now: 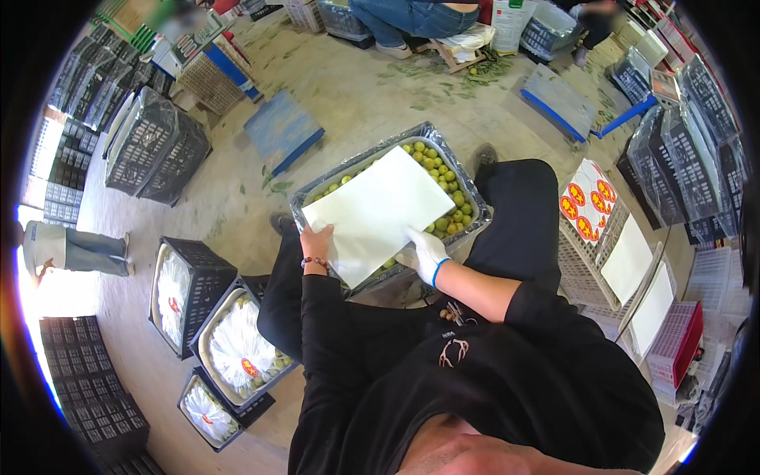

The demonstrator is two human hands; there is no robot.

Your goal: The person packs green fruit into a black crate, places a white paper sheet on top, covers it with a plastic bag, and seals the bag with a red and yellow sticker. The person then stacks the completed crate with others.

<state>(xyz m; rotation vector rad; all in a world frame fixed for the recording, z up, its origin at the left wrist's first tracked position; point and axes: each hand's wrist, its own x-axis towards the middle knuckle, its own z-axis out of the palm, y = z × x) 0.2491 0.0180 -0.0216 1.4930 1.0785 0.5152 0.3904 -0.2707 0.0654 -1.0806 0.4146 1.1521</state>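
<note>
A white paper sheet [380,208] lies slantwise over a crate [301,205] lined with clear plastic film, which stands between my knees. Round green-yellow fruit [442,169] shows past the sheet, mostly along the right side of the crate. My left hand [316,246], bare with a bead bracelet at the wrist, pinches the sheet's near left edge. On my right hand [424,255] is a white glove with a blue cuff; its fingers grip the sheet's near right edge.
Filled crates with gathered film and red stickers [237,350] stand at my left. Round red stickers [588,202] and white sheets [627,261] lie on upturned crates at right. Blue platform scales [284,127] stand ahead, where a person in jeans [415,24] sits.
</note>
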